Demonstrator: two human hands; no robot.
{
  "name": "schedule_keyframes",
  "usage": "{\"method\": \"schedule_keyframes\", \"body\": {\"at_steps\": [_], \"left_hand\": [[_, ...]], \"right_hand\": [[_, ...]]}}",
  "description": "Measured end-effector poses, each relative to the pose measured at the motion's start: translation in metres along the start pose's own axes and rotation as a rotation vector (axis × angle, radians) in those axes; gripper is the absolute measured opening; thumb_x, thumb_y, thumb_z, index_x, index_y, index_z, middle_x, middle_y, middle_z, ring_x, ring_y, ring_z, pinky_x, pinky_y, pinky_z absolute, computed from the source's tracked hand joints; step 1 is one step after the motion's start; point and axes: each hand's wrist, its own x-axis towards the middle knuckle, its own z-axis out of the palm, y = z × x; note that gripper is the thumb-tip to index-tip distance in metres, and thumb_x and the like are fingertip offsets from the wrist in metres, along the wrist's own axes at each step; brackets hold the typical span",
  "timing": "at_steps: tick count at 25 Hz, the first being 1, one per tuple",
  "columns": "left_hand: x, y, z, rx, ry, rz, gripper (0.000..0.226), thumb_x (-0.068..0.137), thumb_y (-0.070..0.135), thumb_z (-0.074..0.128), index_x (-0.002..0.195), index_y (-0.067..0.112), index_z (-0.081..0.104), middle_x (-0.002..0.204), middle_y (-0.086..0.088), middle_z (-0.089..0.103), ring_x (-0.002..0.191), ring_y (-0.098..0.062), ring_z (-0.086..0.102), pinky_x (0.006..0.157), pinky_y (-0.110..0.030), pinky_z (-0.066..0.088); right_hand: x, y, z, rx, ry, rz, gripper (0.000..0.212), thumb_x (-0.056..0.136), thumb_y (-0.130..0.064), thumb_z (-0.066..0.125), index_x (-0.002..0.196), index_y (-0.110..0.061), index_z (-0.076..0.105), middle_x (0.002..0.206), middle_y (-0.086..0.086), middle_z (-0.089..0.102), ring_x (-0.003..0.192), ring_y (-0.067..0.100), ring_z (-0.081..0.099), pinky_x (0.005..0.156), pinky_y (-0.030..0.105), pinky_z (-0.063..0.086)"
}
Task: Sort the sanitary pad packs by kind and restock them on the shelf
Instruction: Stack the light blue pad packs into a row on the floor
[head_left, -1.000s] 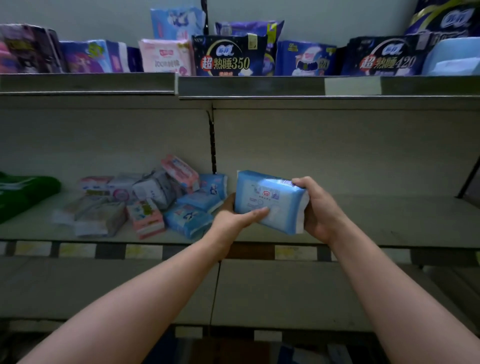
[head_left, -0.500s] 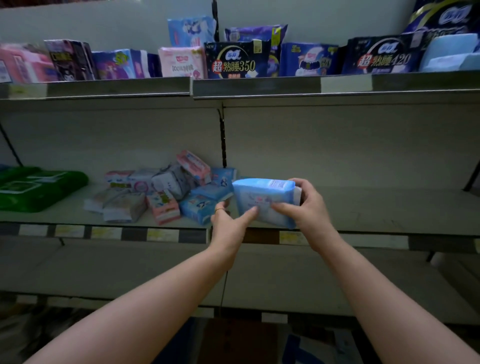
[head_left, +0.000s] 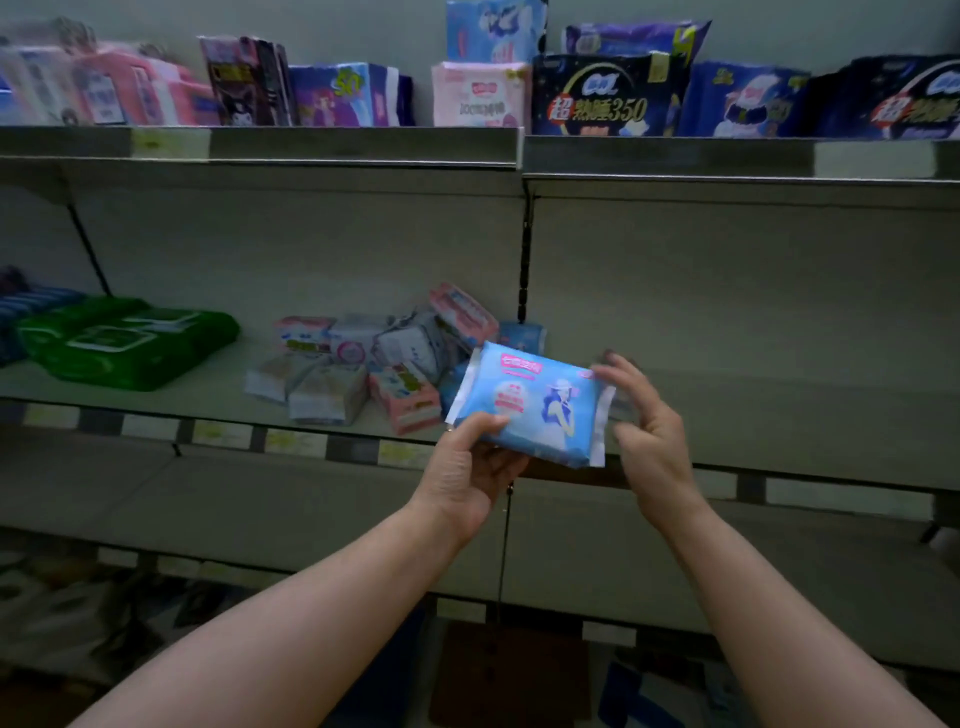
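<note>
While the head view shows the blue pack (head_left: 530, 405) face-on, its long axis runs left to right, dipping a little toward the right, and it is held in the air in front of the middle shelf (head_left: 779, 410), just right of the loose pile of packs (head_left: 358, 364). The left hand (head_left: 467, 473) grips it at the lower left corner, thumb on the printed face and the other fingers hidden behind. The right hand (head_left: 649, 431) sits just beside the pack's right seal with its fingers (head_left: 621, 375) loosely spread and holding nothing; blur keeps me from telling whether the tips touch the edge. Placing it probably falls to the left hand, with bare shelf lying to the right and the pile's blue packs (head_left: 522, 335) partly hidden behind the held one. The top row of packs (head_left: 597, 104) is smeared at the left, and print on the pile cannot be read.
</note>
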Motion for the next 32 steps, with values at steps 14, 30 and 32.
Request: {"method": "schedule_keyframes", "body": {"at_steps": [14, 30, 32], "left_hand": [[0.004, 0.035, -0.124, 0.438, -0.261, -0.033, 0.036, 0.069, 0.016, 0.076, 0.102, 0.016, 0.062, 0.096, 0.001, 0.070, 0.090, -0.010, 0.064, 0.077, -0.023, 0.047], [0.005, -0.142, -0.174, 1.113, 0.003, -0.148, 0.045, 0.077, 0.010, 0.072, 0.119, 0.012, 0.056, 0.119, -0.004, 0.061, 0.112, -0.019, 0.058, 0.090, -0.028, 0.049], [0.008, -0.174, -0.185, 1.190, 0.083, -0.230, 0.043, 0.079, 0.011, 0.070, 0.119, 0.008, 0.055, 0.119, -0.007, 0.060, 0.113, -0.021, 0.056, 0.092, -0.029, 0.044]], "right_hand": [[-0.037, 0.005, 0.082, 0.269, 0.069, 0.360, 0.042, 0.066, -0.017, 0.066, 0.106, -0.018, 0.053, 0.090, 0.000, 0.069, 0.078, 0.017, 0.068, 0.065, 0.028, 0.057], [-0.132, 0.134, 0.016, -0.456, -0.329, 0.619, 0.040, 0.075, -0.007, 0.073, 0.102, -0.023, 0.049, 0.111, 0.002, 0.054, 0.099, 0.018, 0.053, 0.071, 0.022, 0.047], [-0.152, 0.169, 0.015, -0.492, -0.371, 0.654, 0.040, 0.075, -0.006, 0.072, 0.107, -0.018, 0.051, 0.109, 0.000, 0.052, 0.097, 0.015, 0.050, 0.072, 0.017, 0.041]]}}
